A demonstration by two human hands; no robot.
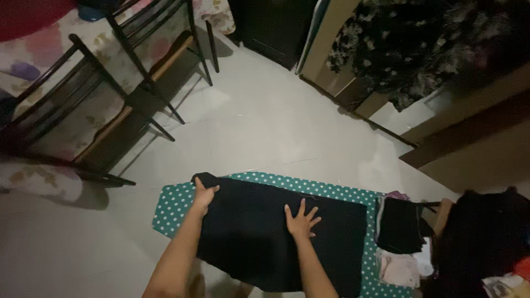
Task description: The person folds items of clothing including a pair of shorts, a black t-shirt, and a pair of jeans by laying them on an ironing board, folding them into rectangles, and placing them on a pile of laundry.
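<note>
The left hand (203, 196) has its grip closed on the far left edge of the black cloth (259, 237), thumb on top. The right hand (301, 219) lies open and flat on the cloth's middle, fingers spread, holding nothing. The cloth is spread over the dotted teal board (171, 207), its long axis running left to right, directly under both hands. Folded clothes (400, 243) are piled at the board's right end; dark chairs (110, 94) stand well apart on the floor beyond.
</note>
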